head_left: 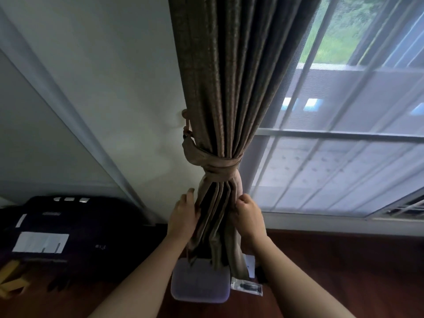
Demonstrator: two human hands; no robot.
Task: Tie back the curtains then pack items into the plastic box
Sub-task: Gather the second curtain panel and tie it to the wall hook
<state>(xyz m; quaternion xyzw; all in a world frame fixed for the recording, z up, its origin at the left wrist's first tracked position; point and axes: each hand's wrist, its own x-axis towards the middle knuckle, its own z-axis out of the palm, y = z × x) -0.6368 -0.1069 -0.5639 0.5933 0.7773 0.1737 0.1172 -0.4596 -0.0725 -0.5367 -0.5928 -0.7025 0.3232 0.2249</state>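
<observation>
A brown curtain [231, 76] hangs beside the window, gathered by a tan fabric tieback [215, 165] that loops up to a wall hook [184, 113]. Below the tieback, my left hand [183, 216] lies against the left side of the bundled folds with its fingers extended. My right hand [246, 214] pinches the right edge of the same folds. A greyish lidded box [199, 283] sits on the floor under the curtain's hem, between my forearms.
A small clear packet with a dark item [246, 289] lies right of the box, and a white tag [250, 265] hangs by the hem. A black case with white labels [57, 235] fills the left floor. Yellow pieces [11, 278] lie at far left.
</observation>
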